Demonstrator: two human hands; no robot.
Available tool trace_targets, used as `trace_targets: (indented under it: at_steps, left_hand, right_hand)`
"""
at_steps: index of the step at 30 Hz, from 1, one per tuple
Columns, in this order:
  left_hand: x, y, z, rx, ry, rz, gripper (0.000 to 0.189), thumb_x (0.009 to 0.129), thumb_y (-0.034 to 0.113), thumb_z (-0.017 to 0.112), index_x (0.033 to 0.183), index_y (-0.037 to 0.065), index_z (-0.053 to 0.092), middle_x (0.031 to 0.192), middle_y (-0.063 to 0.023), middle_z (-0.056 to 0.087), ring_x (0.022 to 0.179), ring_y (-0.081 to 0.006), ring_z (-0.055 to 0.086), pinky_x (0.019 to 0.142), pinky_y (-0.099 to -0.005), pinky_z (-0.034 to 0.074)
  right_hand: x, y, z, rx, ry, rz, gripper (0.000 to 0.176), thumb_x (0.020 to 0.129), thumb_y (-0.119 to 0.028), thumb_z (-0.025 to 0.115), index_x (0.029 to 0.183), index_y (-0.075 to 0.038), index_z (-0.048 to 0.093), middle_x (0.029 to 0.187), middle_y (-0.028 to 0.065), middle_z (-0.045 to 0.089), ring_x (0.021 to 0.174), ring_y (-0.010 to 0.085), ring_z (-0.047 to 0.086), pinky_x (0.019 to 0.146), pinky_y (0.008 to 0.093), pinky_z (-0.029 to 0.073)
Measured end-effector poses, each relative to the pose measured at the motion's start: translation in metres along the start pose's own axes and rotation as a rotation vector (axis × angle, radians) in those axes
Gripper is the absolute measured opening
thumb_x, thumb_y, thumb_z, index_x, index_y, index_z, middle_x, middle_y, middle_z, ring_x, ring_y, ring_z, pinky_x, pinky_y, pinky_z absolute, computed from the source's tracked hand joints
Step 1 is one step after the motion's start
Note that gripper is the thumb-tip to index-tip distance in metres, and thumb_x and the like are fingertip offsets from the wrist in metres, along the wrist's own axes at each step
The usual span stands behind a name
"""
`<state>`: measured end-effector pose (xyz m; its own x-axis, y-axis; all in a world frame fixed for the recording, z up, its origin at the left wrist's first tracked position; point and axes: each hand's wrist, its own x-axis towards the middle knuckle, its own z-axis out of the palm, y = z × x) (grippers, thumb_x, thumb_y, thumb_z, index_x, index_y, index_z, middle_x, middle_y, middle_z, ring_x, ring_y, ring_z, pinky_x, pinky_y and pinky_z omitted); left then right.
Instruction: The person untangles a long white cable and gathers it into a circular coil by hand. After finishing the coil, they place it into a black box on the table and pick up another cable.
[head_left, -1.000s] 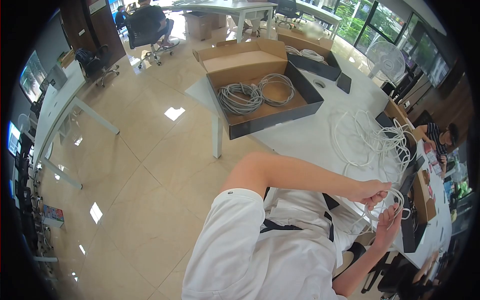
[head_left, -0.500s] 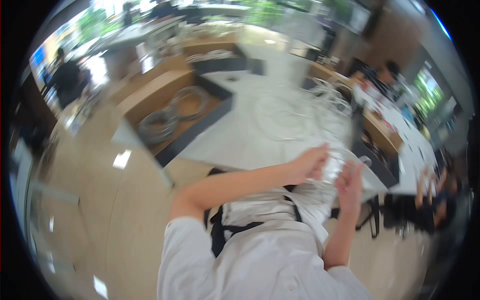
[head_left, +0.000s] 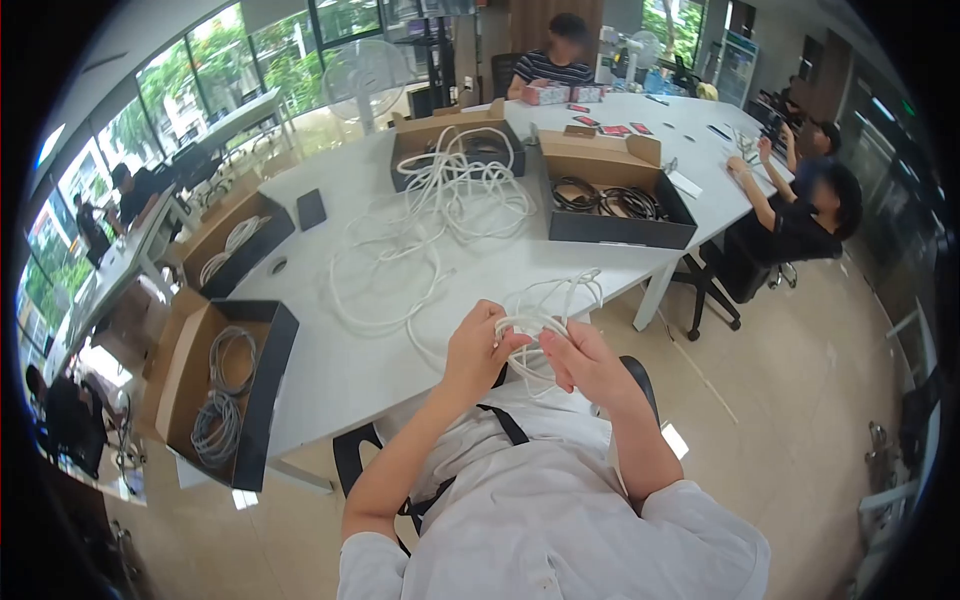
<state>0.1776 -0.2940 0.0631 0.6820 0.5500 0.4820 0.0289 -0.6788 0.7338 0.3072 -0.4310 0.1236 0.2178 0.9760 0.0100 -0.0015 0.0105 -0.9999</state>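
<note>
My left hand (head_left: pixel 474 350) closes around one side of a loosely coiled white cable (head_left: pixel 530 321), just off the table's near edge. On the other side of the same coil, my right hand (head_left: pixel 588 366) grips with thumb and fingers. Several loops stand up beyond my hands and some hang below them. From the coil's left, white cable runs over the tabletop in a wide loop (head_left: pixel 345 318) towards a loose tangle of white cable (head_left: pixel 460 195), part of which rests on the rim of an open box (head_left: pixel 412 180).
Grey cable coils lie in an open box (head_left: pixel 277 375) at the left, white cable in another box (head_left: pixel 262 245) behind it. Black cables fill a box (head_left: pixel 620 232) at the right. A dark flat object (head_left: pixel 311 208) rests on the white table (head_left: pixel 310 350). People sit around it.
The view has turned and become sharp. My left forearm, earlier stretched across to the right, now points forward, and both hands are in front of my body with the cable coil between them.
</note>
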Motion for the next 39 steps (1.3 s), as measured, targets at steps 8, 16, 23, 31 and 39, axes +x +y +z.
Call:
trace_targets:
  at_steps: [8,16,23,31,39]
  left_hand:
    - [0.044,0.05,-0.001,0.53,0.024,0.84,0.054,0.063,0.01,0.074,0.115,0.009,0.062,0.12,-0.0081,0.059,0.118,-0.0289,0.052,0.094,-0.0401,0.045]
    - [0.071,0.042,-0.019,0.222,-0.259,0.314,0.013,0.065,0.012,0.074,0.074,0.01,0.065,0.067,-0.0025,0.065,0.065,-0.0208,0.063,0.072,-0.0341,0.052]
    - [0.105,0.014,-0.027,-0.775,-0.56,0.086,0.029,0.084,0.032,0.069,0.081,0.004,0.059,0.061,-0.0043,0.061,0.054,-0.015,0.056,0.057,-0.0304,0.045]
    - [0.124,0.002,-0.042,-1.383,-0.527,-0.163,0.04,0.096,0.048,0.048,0.083,0.01,0.045,0.052,0.0062,0.032,0.045,-0.0042,0.028,0.046,-0.0244,0.024]
    - [0.125,-0.002,-0.104,-1.738,0.218,-0.037,0.029,0.103,0.032,0.033,0.082,0.014,0.042,0.05,0.006,0.018,0.041,-0.0081,0.013,0.042,-0.026,0.016]
  right_hand:
    - [-0.008,0.011,-0.017,-0.58,0.026,-0.304,0.024,0.094,-0.019,0.054,0.091,0.004,0.056,0.068,0.0166,0.059,0.06,0.0298,0.057,0.055,0.0382,0.042]
    - [0.002,-0.036,-0.036,-0.617,0.111,-0.149,0.021,0.092,-0.018,0.06,0.088,0.002,0.059,0.06,0.0136,0.05,0.052,0.0215,0.045,0.05,0.0326,0.037]
    - [0.043,-0.061,-0.044,-0.382,0.179,-0.229,0.013,0.091,-0.012,0.06,0.085,0.0,0.06,0.055,0.0032,0.046,0.051,0.0087,0.036,0.048,0.0275,0.032]
    - [0.11,-0.055,-0.048,0.111,0.098,-0.368,0.032,0.093,-0.025,0.06,0.112,-0.001,0.053,0.078,-0.0002,0.052,0.064,0.0067,0.049,0.056,0.0234,0.041]
    - [0.122,0.011,-0.032,-0.432,0.12,-0.518,0.052,0.085,-0.024,0.067,0.128,-0.002,0.047,0.107,0.0112,0.057,0.106,0.0217,0.054,0.092,0.0336,0.043]
